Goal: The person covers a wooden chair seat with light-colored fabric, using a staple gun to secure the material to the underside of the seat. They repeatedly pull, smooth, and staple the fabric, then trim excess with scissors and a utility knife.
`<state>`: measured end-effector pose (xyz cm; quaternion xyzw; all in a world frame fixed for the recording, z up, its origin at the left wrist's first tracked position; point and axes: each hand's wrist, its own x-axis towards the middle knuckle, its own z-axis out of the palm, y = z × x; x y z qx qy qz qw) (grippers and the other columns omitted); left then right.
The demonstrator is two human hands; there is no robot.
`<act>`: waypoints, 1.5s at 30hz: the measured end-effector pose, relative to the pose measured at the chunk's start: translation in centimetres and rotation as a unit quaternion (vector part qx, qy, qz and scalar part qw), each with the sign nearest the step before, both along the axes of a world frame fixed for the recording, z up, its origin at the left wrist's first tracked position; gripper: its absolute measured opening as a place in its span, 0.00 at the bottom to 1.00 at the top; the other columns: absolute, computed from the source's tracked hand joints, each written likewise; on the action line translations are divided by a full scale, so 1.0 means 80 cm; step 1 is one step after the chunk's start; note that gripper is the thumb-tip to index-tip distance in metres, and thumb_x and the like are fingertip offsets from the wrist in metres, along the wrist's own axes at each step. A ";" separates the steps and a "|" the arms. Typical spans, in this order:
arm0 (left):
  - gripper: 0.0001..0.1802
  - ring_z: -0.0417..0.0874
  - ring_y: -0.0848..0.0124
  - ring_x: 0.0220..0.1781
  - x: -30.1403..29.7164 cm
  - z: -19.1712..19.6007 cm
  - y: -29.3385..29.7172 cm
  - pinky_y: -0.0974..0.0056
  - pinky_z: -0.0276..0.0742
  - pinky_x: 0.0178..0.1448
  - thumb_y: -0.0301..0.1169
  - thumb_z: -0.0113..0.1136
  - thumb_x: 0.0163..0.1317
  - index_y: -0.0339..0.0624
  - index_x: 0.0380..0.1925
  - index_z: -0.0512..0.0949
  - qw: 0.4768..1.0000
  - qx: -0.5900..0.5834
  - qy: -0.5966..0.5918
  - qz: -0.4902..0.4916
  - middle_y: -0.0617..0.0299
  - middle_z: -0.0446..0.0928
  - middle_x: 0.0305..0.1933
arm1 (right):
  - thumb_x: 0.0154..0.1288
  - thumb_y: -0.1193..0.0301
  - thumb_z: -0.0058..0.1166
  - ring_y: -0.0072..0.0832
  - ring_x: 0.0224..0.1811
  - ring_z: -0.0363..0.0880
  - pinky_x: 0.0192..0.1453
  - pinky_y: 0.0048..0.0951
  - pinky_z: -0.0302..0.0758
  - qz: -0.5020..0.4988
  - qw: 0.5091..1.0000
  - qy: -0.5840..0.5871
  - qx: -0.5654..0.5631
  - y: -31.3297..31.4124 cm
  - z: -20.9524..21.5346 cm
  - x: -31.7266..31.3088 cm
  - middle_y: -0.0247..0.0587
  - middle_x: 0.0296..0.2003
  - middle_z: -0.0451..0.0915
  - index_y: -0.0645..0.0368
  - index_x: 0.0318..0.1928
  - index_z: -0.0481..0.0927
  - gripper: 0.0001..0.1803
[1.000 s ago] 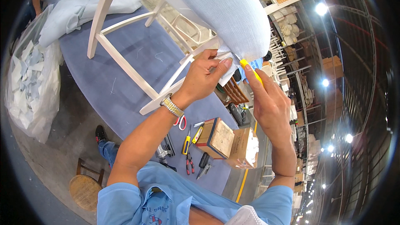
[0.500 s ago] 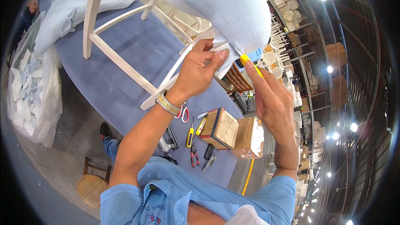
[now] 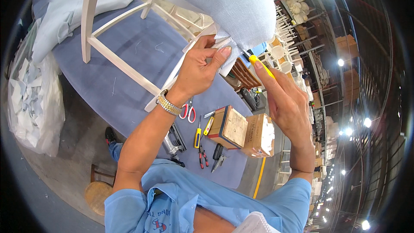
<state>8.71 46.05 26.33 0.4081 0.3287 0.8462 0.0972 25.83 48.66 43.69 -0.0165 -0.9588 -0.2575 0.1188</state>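
A chair [image 3: 123, 64] with a pale wooden frame lies tipped over on the table, its rounded part covered in light blue woven fabric [image 3: 233, 8]. My left hand [image 3: 200, 62], a watch on its wrist, is closed on a loose flap of that fabric [image 3: 233, 54], pinched between thumb and fingers at the chair's lower corner. In my right hand [image 3: 286, 99] is a yellow-handled utility knife [image 3: 263, 66], forefinger stretched along the handle. Its tip meets the fabric just right of my left thumb; the blade's end is hard to make out.
On the blue-covered table [image 3: 129, 47] lie scissors [image 3: 187, 111], a screwdriver [image 3: 197, 137], pliers [image 3: 202, 157], a staple gun [image 3: 172, 144] and another yellow cutter [image 3: 209, 125]. Two boxes [image 3: 228, 127] stand at its right edge. A plastic bag of scraps [image 3: 36, 103] is at left.
The view has shifted slightly, so the chair appears a little further left. My right hand has drawn slightly down and right with the knife; my left hand keeps its pinch on the fabric.
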 end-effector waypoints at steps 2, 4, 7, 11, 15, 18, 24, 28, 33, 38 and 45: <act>0.20 0.73 0.67 0.53 0.001 -0.002 0.001 0.66 0.70 0.54 0.40 0.59 0.72 0.29 0.36 0.84 1.000 0.005 0.001 0.004 0.49 0.74 0.51 | 0.50 0.84 0.56 0.36 0.34 0.83 0.32 0.34 0.78 -0.002 1.000 -0.003 0.002 -0.001 0.000 0.001 0.43 0.45 0.81 0.49 0.64 0.76 0.37; 0.19 0.74 0.65 0.53 0.001 -0.001 0.001 0.65 0.69 0.57 0.40 0.61 0.71 0.31 0.38 0.85 1.000 0.007 -0.009 -0.005 0.49 0.75 0.51 | 0.50 0.84 0.56 0.36 0.34 0.83 0.32 0.34 0.78 -0.017 1.000 -0.009 0.004 -0.005 0.003 0.001 0.43 0.46 0.81 0.50 0.64 0.76 0.37; 0.18 0.75 0.64 0.53 0.001 -0.001 0.000 0.64 0.69 0.59 0.40 0.61 0.70 0.32 0.39 0.85 1.000 0.010 -0.022 -0.019 0.50 0.75 0.51 | 0.50 0.85 0.55 0.36 0.34 0.82 0.32 0.34 0.78 -0.017 1.000 -0.009 0.006 -0.006 0.002 0.000 0.43 0.46 0.81 0.50 0.64 0.77 0.37; 0.18 0.75 0.64 0.54 -0.001 -0.004 0.002 0.64 0.68 0.60 0.40 0.61 0.70 0.33 0.39 0.86 1.000 0.011 -0.021 -0.021 0.50 0.75 0.52 | 0.50 0.85 0.56 0.36 0.34 0.82 0.32 0.34 0.78 -0.003 1.000 0.000 0.004 -0.003 -0.001 0.001 0.43 0.45 0.81 0.49 0.65 0.76 0.37; 0.17 0.75 0.65 0.54 -0.001 -0.007 0.005 0.65 0.69 0.59 0.40 0.61 0.70 0.33 0.39 0.86 0.999 0.012 -0.023 -0.026 0.50 0.76 0.52 | 0.51 0.85 0.57 0.38 0.34 0.82 0.35 0.35 0.78 -0.010 1.000 -0.001 -0.006 0.001 -0.001 0.007 0.44 0.44 0.81 0.48 0.66 0.75 0.38; 0.17 0.76 0.67 0.54 -0.001 -0.006 0.000 0.66 0.70 0.58 0.39 0.61 0.70 0.34 0.40 0.86 0.999 0.007 -0.029 -0.040 0.50 0.77 0.53 | 0.51 0.84 0.58 0.38 0.35 0.82 0.36 0.36 0.78 -0.016 1.000 0.000 -0.022 0.002 -0.003 0.012 0.44 0.44 0.81 0.48 0.66 0.75 0.38; 0.16 0.77 0.69 0.53 -0.005 -0.006 -0.002 0.66 0.72 0.55 0.38 0.61 0.70 0.34 0.43 0.86 0.999 0.002 -0.015 -0.042 0.53 0.77 0.53 | 0.52 0.84 0.58 0.38 0.35 0.82 0.37 0.36 0.78 -0.010 1.000 0.013 -0.026 0.010 -0.008 0.016 0.42 0.43 0.81 0.49 0.66 0.75 0.37; 0.16 0.77 0.69 0.53 -0.009 -0.003 -0.007 0.66 0.72 0.55 0.38 0.60 0.71 0.34 0.44 0.85 0.999 -0.028 -0.003 -0.035 0.53 0.77 0.54 | 0.57 0.83 0.57 0.39 0.37 0.83 0.37 0.38 0.79 -0.047 0.997 0.022 -0.058 0.032 -0.021 0.016 0.44 0.43 0.82 0.52 0.68 0.71 0.36; 0.18 0.77 0.67 0.54 -0.006 -0.005 -0.002 0.65 0.72 0.57 0.39 0.60 0.71 0.33 0.44 0.85 0.999 -0.017 -0.004 -0.043 0.51 0.77 0.54 | 0.66 0.80 0.54 0.51 0.39 0.84 0.39 0.43 0.79 -0.085 0.991 0.033 -0.101 0.051 -0.038 0.012 0.55 0.43 0.82 0.58 0.66 0.67 0.28; 0.19 0.77 0.64 0.55 -0.007 -0.003 -0.002 0.63 0.71 0.58 0.40 0.60 0.70 0.32 0.44 0.85 0.999 -0.035 -0.006 -0.013 0.49 0.76 0.55 | 0.67 0.77 0.55 0.52 0.36 0.84 0.38 0.43 0.79 -0.101 0.987 0.013 -0.122 0.061 -0.033 0.006 0.55 0.40 0.82 0.60 0.60 0.71 0.21; 0.17 0.78 0.63 0.54 -0.003 -0.007 0.000 0.63 0.73 0.57 0.39 0.63 0.69 0.34 0.43 0.86 0.999 -0.019 0.025 0.010 0.49 0.76 0.54 | 0.65 0.74 0.58 0.42 0.33 0.82 0.31 0.38 0.77 -0.064 0.991 0.043 -0.109 0.066 -0.045 0.008 0.44 0.34 0.79 0.55 0.59 0.70 0.22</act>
